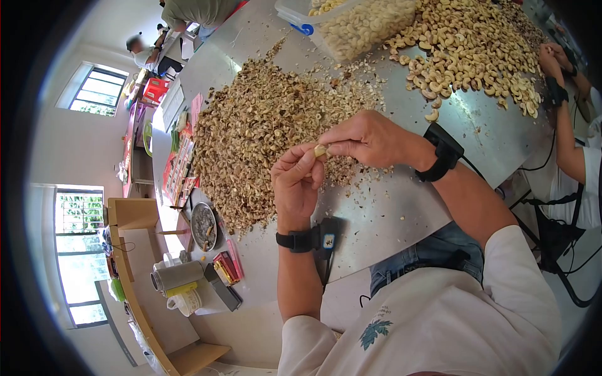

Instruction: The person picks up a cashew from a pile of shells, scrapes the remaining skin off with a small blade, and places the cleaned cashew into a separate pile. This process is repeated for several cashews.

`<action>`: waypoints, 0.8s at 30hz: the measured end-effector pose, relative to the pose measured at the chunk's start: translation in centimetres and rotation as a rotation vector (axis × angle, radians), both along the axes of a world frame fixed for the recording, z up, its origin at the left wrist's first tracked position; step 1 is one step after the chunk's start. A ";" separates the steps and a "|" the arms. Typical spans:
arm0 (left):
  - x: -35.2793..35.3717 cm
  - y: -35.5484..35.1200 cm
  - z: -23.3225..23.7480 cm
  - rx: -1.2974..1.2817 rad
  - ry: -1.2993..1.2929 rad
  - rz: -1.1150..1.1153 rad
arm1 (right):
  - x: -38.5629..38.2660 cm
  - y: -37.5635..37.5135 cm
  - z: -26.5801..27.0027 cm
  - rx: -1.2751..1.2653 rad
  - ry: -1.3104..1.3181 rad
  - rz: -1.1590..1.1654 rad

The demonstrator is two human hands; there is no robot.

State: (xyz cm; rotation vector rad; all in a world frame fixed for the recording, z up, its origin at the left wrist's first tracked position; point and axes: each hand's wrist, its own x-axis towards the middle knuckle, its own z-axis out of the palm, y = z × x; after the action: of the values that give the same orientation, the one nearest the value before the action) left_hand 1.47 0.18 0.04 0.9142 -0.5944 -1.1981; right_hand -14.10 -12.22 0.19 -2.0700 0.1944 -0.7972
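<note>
My left hand [298, 178] and my right hand [373, 141] meet over the table, with a pale cashew nut [320, 151] pinched between their fingertips. Both hands are closed on it, and the fingers partly cover it. Beneath and beyond them spreads a large heap of brownish cashew pieces and skins [251, 125]. Whole, cleaner-looking cashews [470, 50] form another pile at the upper right. Between the two piles, at the back, a clear plastic tub [329, 44] holds more pale cashews.
Skin crumbs litter the metal table [376, 207]. At the left edge are a round metal dish [204, 225], small red packs [227, 268] and a grey cylinder [179, 277]. Another person's hands [555, 59] are at the far right; people also appear at the top left.
</note>
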 end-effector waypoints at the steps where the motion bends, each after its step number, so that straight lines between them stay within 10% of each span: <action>1: 0.0 0.0 0.0 0.002 0.003 0.006 | 0.1 0.0 -0.1 0.011 -0.015 0.012; 24: -0.4 -0.2 -0.1 -0.014 0.044 0.085 | 0.4 0.6 -0.2 0.153 0.022 0.020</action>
State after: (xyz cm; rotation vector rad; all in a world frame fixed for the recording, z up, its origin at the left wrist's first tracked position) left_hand 1.03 -0.01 -0.04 0.8907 -0.5229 -1.1333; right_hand -13.70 -11.60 0.03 -1.9345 0.2394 -0.7250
